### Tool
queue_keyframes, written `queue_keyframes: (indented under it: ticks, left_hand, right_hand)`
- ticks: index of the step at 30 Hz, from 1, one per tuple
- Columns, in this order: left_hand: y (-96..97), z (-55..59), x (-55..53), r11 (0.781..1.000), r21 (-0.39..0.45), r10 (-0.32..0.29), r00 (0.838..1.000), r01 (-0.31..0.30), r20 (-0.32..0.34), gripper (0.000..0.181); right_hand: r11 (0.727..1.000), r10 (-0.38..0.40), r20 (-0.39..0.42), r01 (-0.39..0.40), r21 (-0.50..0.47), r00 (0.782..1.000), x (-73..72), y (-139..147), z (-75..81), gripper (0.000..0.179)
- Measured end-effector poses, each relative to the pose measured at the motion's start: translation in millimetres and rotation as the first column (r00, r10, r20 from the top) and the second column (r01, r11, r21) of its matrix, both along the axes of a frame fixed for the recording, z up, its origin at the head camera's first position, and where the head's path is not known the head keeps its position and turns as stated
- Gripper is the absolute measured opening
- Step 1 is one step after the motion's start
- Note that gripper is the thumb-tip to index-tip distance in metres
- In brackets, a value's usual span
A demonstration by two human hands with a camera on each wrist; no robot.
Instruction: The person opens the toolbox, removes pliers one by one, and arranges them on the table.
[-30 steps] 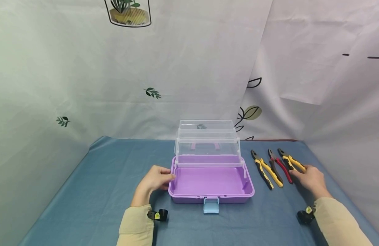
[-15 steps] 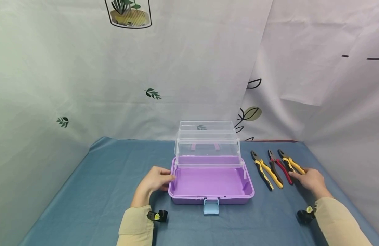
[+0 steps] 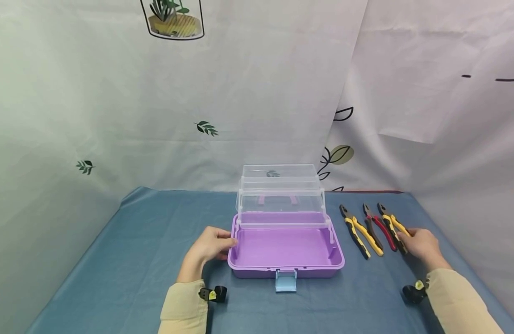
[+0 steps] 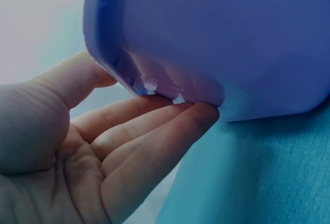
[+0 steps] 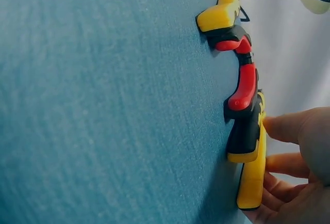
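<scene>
A purple toolbox [image 3: 287, 272] sits on the blue cloth with its clear lid raised at the back. My left hand [image 3: 208, 243] grips its left wall, thumb over the rim and fingers against the outside; the left wrist view shows those fingertips touching the purple wall [image 4: 232, 38]. To the right, my right hand [image 3: 424, 246] pinches the handles of the rightmost yellow-and-black pliers [image 3: 389, 222], which lie on the cloth. In the right wrist view, the thumb is at the black handle and other fingers are by the yellow handle [image 5: 252, 185].
Left of the held pliers lie red-and-black pliers [image 3: 382, 227] and a second yellow-and-black pair [image 3: 359, 232]. A pale blue latch [image 3: 286, 281] hangs at the toolbox's front. White printed fabric [image 3: 198, 83] hangs behind and beside the table.
The handles of the rightmost pliers have come closer together, and the right thumb has shifted slightly right, uncovering more of the black handle. The left hand and toolbox keep their places.
</scene>
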State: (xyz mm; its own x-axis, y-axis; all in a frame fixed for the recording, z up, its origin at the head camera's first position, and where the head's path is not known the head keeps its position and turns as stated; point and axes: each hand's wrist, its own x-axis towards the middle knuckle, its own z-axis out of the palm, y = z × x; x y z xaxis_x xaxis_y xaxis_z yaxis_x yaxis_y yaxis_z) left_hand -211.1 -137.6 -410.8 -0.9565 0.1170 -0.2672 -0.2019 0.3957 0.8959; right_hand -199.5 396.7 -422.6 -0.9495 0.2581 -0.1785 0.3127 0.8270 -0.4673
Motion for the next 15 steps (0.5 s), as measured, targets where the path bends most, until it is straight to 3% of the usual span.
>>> queue_keyframes:
  ticks: [15]
  left_hand:
    - [-6.7, -0.7, 0.8, 1.0, 0.007, 0.002, 1.0, -0.002, 0.0, 0.034]
  right_hand:
    - [1.0, -0.001, 0.01, 0.001, -0.015, 1.0, -4.5, -9.2, 0.9, 0.059]
